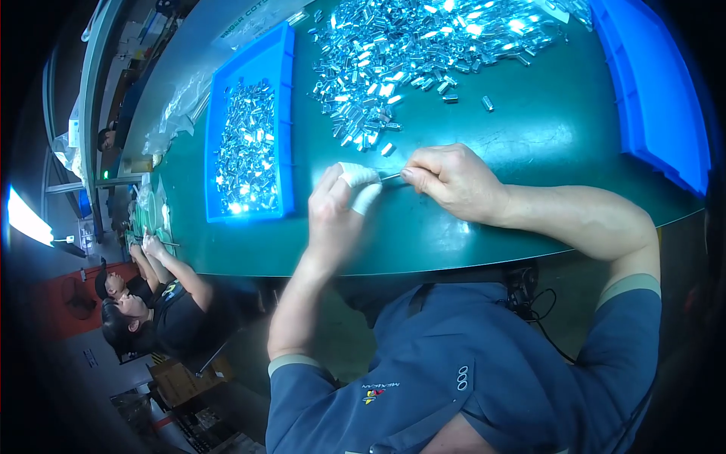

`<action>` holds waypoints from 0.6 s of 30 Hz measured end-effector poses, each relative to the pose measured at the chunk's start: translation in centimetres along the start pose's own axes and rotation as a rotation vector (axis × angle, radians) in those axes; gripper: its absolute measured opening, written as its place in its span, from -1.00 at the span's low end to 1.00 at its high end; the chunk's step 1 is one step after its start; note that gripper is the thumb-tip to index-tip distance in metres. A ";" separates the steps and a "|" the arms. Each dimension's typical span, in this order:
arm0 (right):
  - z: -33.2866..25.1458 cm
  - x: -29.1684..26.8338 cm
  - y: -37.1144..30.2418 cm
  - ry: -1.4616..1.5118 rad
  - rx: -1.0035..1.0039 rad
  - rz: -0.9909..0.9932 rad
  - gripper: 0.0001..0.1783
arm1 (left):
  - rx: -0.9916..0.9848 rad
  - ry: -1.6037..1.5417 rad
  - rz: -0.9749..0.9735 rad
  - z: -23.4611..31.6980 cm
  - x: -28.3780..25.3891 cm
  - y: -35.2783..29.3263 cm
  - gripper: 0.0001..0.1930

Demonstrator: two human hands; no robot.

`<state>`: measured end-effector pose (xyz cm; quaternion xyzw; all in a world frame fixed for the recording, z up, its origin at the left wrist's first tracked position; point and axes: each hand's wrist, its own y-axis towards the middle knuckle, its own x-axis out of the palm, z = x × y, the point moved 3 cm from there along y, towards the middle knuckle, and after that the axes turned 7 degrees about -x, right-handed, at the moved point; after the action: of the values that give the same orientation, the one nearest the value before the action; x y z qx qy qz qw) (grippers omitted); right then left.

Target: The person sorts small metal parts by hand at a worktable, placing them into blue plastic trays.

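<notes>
1. Head view: the right hand (pixel 454 181) pinches a thin metal piece (pixel 391 176) between thumb and forefinger, fingers closed tight on its right end.
2. The left hand (pixel 336 212) meets it from the other side; its fingertips, wrapped in white tape (pixel 361 184), close around the left end of the same piece. How much of the piece lies inside this grip cannot be told.
3. The piece sits between the two hands, just above the green table (pixel 529 136), near the table's front edge.
4. Just beyond the hands, a loose pile of small shiny metal parts (pixel 408 45) spreads over the table, with a few strays (pixel 488 103) lying apart at its near edge.
5. To the left of the pile, a shallow blue tray (pixel 286 113) holds more of the same shiny parts (pixel 246 147).
6. At the right, a second blue tray (pixel 650 91) rests on the table, well apart from the hands.
7. Clear plastic bags (pixel 178 113) lie beyond the left tray.
8. Farther along the table's left end, another person (pixel 162 303) in dark clothing has hands (pixel 151 246) on the table edge.
</notes>
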<state>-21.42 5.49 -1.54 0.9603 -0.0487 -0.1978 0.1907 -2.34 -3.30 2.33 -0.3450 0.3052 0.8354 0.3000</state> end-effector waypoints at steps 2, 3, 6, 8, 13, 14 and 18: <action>0.2 0.2 0.0 0.058 0.024 0.005 -0.70 | 0.007 -0.016 -0.010 0.4 0.5 0.2 -0.79; 0.1 0.2 0.0 0.056 0.024 0.005 -0.70 | 0.037 -0.035 -0.004 0.6 0.8 0.3 -0.79; 0.1 0.1 0.0 0.133 0.055 0.015 -0.67 | 0.067 -0.054 0.003 1.3 1.5 0.7 -0.80; 0.1 0.0 0.0 0.144 0.106 0.016 -0.65 | 0.055 -0.066 0.018 1.4 1.7 0.8 -0.80; 0.2 0.2 0.0 0.061 0.076 -0.017 -0.59 | 0.080 -0.080 0.043 1.3 1.8 0.4 -0.79; 0.1 0.3 0.0 0.071 0.089 -0.019 -0.56 | 0.073 -0.080 0.041 1.3 1.8 0.3 -0.79; -0.1 0.2 0.0 0.181 0.183 -0.077 -0.52 | 0.076 -0.059 0.026 1.4 1.2 -0.1 -0.78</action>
<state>-21.21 5.51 -1.51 0.9887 -0.0124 -0.1124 0.0982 -3.54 -1.91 2.19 -0.3048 0.3321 0.8368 0.3106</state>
